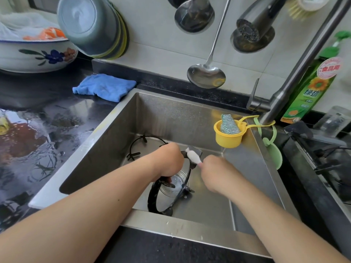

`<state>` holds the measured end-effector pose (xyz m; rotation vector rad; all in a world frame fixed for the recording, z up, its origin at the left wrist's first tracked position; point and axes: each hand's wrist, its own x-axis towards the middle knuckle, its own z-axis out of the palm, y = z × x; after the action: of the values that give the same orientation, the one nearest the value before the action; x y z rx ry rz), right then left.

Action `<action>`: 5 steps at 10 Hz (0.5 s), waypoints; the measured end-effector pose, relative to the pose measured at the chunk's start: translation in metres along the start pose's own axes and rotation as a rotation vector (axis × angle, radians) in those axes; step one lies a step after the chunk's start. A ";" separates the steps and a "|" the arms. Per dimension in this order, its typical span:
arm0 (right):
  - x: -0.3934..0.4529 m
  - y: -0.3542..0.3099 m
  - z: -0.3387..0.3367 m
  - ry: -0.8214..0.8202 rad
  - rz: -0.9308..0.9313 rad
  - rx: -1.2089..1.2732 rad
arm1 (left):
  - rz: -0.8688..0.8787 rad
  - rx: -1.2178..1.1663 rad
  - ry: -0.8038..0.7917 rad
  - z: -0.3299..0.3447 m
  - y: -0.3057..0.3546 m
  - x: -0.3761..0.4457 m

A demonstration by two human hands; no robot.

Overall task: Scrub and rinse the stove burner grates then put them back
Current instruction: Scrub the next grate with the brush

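Observation:
A black round burner grate stands tilted on edge in the steel sink, over the drain. My left hand grips its upper rim. My right hand holds a small white brush whose head touches a prong at the top of that grate. A second black grate lies flat on the sink floor behind my left hand, partly hidden by it.
A yellow cup with a scouring pad hangs on the sink's right wall by the faucet. A green soap bottle stands behind. A blue cloth and floral bowl sit on the wet left counter. A ladle hangs on the wall.

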<state>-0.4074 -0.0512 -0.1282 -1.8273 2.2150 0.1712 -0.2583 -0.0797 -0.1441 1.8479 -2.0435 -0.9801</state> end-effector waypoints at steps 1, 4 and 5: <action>-0.004 -0.005 -0.010 0.024 0.012 0.036 | 0.000 -0.028 -0.016 -0.001 0.005 -0.007; -0.027 -0.014 -0.008 -0.182 -0.022 -0.088 | 0.055 0.237 -0.167 0.003 -0.006 -0.016; -0.029 -0.014 -0.019 -0.121 -0.053 -0.062 | -0.066 0.003 -0.109 -0.001 0.005 -0.008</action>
<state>-0.3915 -0.0317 -0.1012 -1.8528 2.0995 0.3346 -0.2606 -0.0723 -0.1380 1.9146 -2.0571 -1.1189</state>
